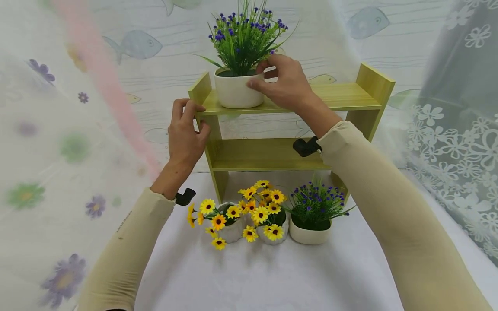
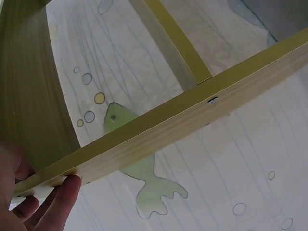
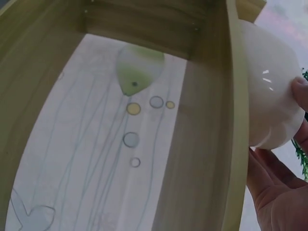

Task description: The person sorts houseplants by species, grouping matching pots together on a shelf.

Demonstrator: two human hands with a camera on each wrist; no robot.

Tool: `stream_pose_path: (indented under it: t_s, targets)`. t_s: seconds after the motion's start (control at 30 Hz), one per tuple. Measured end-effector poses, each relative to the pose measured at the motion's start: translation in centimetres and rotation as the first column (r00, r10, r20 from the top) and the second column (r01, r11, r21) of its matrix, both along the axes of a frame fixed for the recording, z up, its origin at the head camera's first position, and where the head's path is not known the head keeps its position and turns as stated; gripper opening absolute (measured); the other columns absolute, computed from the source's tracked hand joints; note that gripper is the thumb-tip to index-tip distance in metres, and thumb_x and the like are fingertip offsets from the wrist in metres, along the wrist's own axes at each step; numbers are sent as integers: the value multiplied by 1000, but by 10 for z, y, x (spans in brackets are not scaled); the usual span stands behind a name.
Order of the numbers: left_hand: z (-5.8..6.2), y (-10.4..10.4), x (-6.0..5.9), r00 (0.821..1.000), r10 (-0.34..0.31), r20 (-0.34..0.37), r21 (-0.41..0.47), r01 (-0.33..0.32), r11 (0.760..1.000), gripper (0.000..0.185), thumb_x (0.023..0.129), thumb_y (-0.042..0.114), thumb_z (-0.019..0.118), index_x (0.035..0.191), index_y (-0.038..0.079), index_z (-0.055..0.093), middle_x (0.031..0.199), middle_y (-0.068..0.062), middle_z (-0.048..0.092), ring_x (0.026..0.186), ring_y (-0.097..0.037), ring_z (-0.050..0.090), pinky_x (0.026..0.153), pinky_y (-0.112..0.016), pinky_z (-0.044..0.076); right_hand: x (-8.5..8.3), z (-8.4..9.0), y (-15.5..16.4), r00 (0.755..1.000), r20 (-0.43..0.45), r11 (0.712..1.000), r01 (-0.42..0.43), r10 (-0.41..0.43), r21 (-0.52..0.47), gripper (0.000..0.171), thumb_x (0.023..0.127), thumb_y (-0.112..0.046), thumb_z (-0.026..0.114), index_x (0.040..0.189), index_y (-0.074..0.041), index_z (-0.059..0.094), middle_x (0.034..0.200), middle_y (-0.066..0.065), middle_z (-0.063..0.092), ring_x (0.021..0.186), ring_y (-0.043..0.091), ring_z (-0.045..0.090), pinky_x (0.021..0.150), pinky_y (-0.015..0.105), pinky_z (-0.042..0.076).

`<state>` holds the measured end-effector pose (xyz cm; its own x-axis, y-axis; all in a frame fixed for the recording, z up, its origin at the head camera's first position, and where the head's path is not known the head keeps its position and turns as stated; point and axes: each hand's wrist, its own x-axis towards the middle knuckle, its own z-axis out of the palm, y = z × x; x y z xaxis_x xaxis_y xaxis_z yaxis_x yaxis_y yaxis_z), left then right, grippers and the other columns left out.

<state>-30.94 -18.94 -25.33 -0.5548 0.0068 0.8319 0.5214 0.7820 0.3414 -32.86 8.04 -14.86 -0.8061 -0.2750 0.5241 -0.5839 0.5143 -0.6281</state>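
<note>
Nearest, three potted plants stand in a row on the white table (image 1: 249, 276): two white pots of yellow flowers (image 1: 233, 220) (image 1: 268, 216) and one white pot of purple flowers (image 1: 313, 214). Behind them stands one two-tier wooden shelf (image 1: 350, 97), its long axis left to right. Left hand (image 1: 186, 134) grips its top-left corner, fingers curled over the edge. Right hand (image 1: 282, 82) clasps a fourth pot (image 1: 237, 88), upright on the top tier's left end, fingers spread round its rim.
</note>
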Motion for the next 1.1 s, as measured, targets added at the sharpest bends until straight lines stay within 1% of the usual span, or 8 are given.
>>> stream_pose_path:
  t_s: [0.1,0.27,0.47,0.57,0.7,0.77,0.9,1.1]
  targets:
    - [0,0,-1,1000,-5,-2,-1,5,1000,22,96,7,60,118,8,61,133,-11,50,97,-28,66,62,-35,44,-3,-2,-7,1000,-17,1000,2,-2,0,37,99,-37,75,120,-9,63,143,2,60,131,18,65,104,34,55]
    - [-1,-1,-4,999,-10,-30,12,10,1000,22,94,5,60,116,7,61,130,-13,51,92,-27,65,61,-35,44,-6,-4,-21,999,-52,1000,0,-1,-25,34,99,-34,75,119,-9,64,136,3,63,127,21,67,101,31,56]
    - [-1,-5,-5,998,-6,-55,11,6,1000,23,94,3,58,116,6,61,126,-14,52,97,-25,68,65,-35,51,-4,-6,-30,996,-92,1000,8,-8,-3,35,101,-30,73,126,-7,64,136,8,61,126,23,64,101,28,55]
    - [-1,-4,-5,998,-6,-61,8,6,1000,22,94,3,58,116,6,61,123,-15,53,99,-26,68,66,-34,53,-3,-8,-26,996,-87,1000,-5,5,9,39,101,-29,72,134,-10,63,138,9,60,125,23,65,101,30,56]
    - [-1,-3,-4,999,-11,-53,-2,11,1000,22,96,4,58,117,5,61,120,-16,53,99,-28,67,65,-34,51,2,-14,-16,997,-77,1000,-14,16,26,51,102,-32,72,148,-17,57,143,8,59,124,25,68,101,34,57]
    - [-1,-2,-3,999,-14,-43,-8,14,1000,22,97,5,58,118,6,61,120,-16,53,99,-29,67,66,-34,51,7,-17,-10,997,-77,1000,-21,22,22,56,101,-33,73,151,-19,54,143,10,60,125,24,67,101,35,57]
    - [-1,-2,-3,999,-17,-33,-15,17,1000,21,97,7,58,118,6,61,119,-15,54,100,-30,68,66,-35,53,18,-24,5,996,-83,999,-35,35,-5,58,100,-32,74,151,-17,53,140,12,62,124,23,67,101,34,57]
    - [-1,-6,-3,999,-12,-52,-13,11,1000,21,96,6,57,117,6,61,115,-17,55,98,-30,68,64,-34,52,31,-35,30,987,-147,997,-72,68,-23,47,100,-27,75,142,-11,60,126,12,68,116,21,71,103,39,57]
